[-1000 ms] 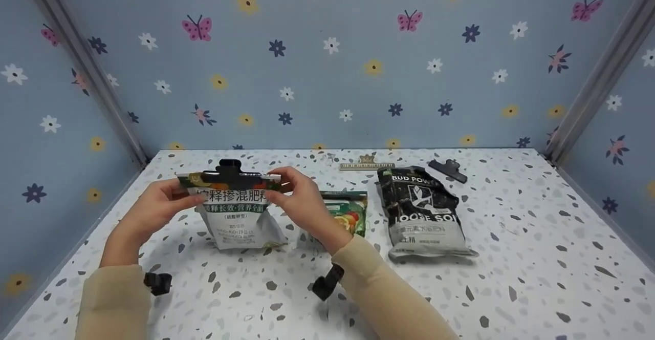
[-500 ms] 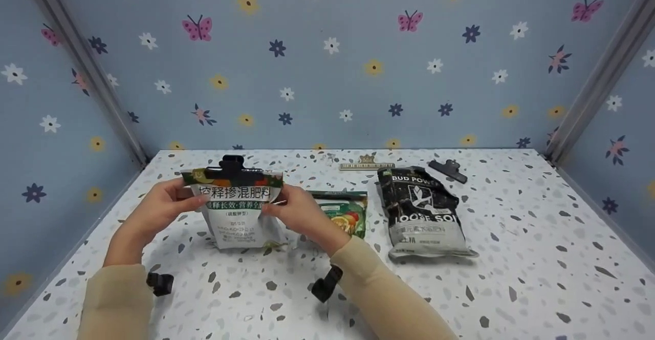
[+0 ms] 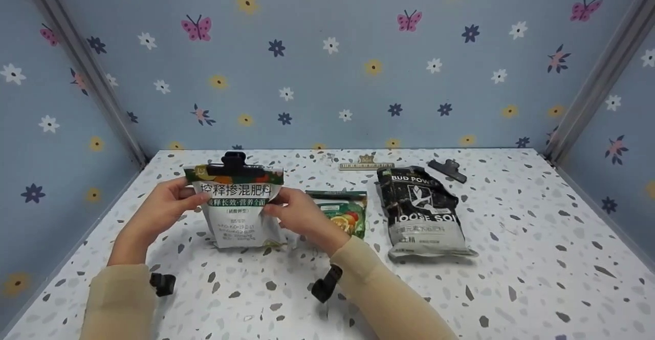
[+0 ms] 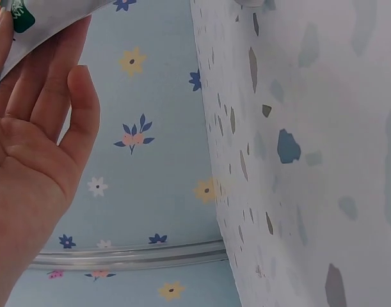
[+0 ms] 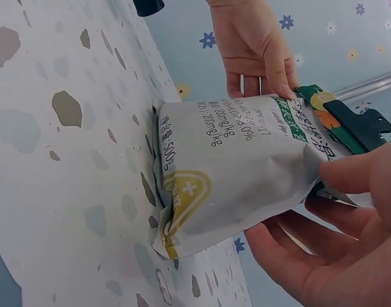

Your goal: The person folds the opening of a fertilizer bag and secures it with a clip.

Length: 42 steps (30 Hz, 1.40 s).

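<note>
A white fertilizer bag (image 3: pixel 238 222) with a green, fruit-printed top band stands upright at the left of the table. Across its top edge sits a black bag clip (image 3: pixel 235 165). My left hand (image 3: pixel 162 207) pinches the bag's left upper side, thumb in front and fingers behind. On the opposite side my right hand (image 3: pixel 302 214) grips the upper edge the same way. From the right wrist view, the bag's bottom (image 5: pixel 162 192) is right at the tabletop, and the thumb and fingers of the right hand (image 5: pixel 329 236) hold its side. Only a corner of the bag (image 4: pixel 51 29) shows in the left wrist view.
A green-and-white fruit-printed bag (image 3: pixel 353 217) lies behind my right forearm. Right of it lies a black-and-grey soil bag (image 3: pixel 424 217). At the back are a gold ruler-like clip (image 3: pixel 367 165) and another black clip (image 3: pixel 448 170). Patterned walls enclose the speckled table (image 3: pixel 537 278).
The clipped bag's top has tilted slightly up and to the right, and its front faces me more squarely. My right hand has slid lower along the bag's side; both hands keep hold.
</note>
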Motion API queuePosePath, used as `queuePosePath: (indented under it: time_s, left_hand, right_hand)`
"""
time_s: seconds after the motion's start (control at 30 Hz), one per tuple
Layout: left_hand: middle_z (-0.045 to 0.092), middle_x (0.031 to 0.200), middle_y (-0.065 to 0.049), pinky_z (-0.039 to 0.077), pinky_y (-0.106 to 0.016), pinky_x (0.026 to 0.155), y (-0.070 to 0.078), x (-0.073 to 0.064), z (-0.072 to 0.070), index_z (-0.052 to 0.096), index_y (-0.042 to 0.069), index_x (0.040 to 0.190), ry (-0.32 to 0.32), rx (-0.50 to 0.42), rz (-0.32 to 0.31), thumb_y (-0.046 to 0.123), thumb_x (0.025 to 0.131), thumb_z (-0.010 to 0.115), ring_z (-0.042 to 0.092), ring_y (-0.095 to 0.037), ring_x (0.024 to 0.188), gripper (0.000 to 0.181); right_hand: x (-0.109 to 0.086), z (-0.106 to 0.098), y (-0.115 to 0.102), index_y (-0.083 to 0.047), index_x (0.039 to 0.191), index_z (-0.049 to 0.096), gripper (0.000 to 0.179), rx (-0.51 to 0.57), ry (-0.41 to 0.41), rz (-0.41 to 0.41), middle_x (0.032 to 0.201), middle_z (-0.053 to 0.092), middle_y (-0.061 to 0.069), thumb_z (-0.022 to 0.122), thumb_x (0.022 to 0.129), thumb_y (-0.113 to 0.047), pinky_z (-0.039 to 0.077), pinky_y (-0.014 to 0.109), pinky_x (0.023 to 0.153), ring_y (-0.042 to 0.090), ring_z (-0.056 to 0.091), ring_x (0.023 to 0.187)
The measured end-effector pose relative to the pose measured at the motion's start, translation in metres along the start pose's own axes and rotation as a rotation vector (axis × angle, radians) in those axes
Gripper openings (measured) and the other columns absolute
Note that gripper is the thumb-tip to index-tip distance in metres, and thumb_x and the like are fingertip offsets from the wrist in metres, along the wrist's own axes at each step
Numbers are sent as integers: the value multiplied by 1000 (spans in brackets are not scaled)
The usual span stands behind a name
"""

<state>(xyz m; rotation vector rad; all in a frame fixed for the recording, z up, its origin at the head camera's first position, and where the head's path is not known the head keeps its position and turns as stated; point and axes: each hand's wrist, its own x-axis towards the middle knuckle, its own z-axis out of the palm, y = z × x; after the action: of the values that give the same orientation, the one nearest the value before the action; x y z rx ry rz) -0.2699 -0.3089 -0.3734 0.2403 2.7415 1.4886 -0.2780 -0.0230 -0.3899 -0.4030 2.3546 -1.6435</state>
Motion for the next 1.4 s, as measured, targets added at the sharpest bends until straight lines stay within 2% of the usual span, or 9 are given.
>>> queuePosePath:
  time_s: [0.17,0.27,0.53,0.77,0.9,1.03,1.17,1.27,1.4]
  left_hand:
    - [68,121,-12,44,-43,86,1,1,0,55,1,137,7,18,-23,43,97,64,63,-20,98,58]
    - [69,118,-10,46,-40,85,1,2,1,57,0,133,12,27,-40,43,98,63,62,-19,97,57]
    - [71,103,-4,46,-31,73,1,4,3,62,-4,121,38,24,-26,39,98,63,59,-16,89,49]
    - [59,81,-2,42,-32,63,1,7,6,64,-2,101,81,41,-41,45,96,64,49,-17,74,47]
    - [55,75,-2,42,-32,62,1,8,7,64,-2,100,95,54,-53,46,96,65,47,-18,72,48]
    - [63,82,-1,44,-35,70,2,8,7,67,-1,109,97,63,-96,50,94,65,51,-24,85,53]
    - [67,99,-6,43,-37,77,2,8,8,68,-2,113,96,67,-133,53,93,65,53,-30,98,58]
    - [69,107,-9,42,-42,85,2,8,8,68,-2,114,91,72,-153,54,93,64,56,-32,106,60]
    - [71,109,-11,40,-46,91,1,9,9,68,-2,116,83,90,-180,54,94,63,59,-31,107,60]
  right_hand:
    - [2,2,3,-17,103,70,8,62,-1,7,105,68,-6,69,95,-16,54,32,78,14,63,94]
    - [3,2,3,-18,105,70,10,73,-8,17,108,68,-6,68,96,-16,54,33,80,15,63,96]
    - [4,1,5,-18,118,68,23,105,-27,19,117,68,-2,68,96,-17,53,33,81,16,64,96]
    - [5,2,6,-16,132,62,34,159,-58,9,120,67,2,66,97,-16,53,34,83,17,64,102]
    - [4,2,7,-15,139,57,43,150,-59,19,125,65,5,66,98,-18,53,36,88,19,63,108]
    - [4,3,7,-11,147,48,54,153,-55,44,130,62,9,66,98,-20,53,36,90,21,63,111]
    - [3,5,9,-9,151,42,60,145,-50,67,135,59,11,67,98,-21,52,35,91,22,63,112]
    - [2,7,9,-9,150,43,60,119,-46,82,137,58,12,67,97,-23,52,35,91,23,64,110]
    - [2,10,10,-8,148,46,58,83,-58,86,139,56,11,67,97,-26,51,36,93,24,65,109]
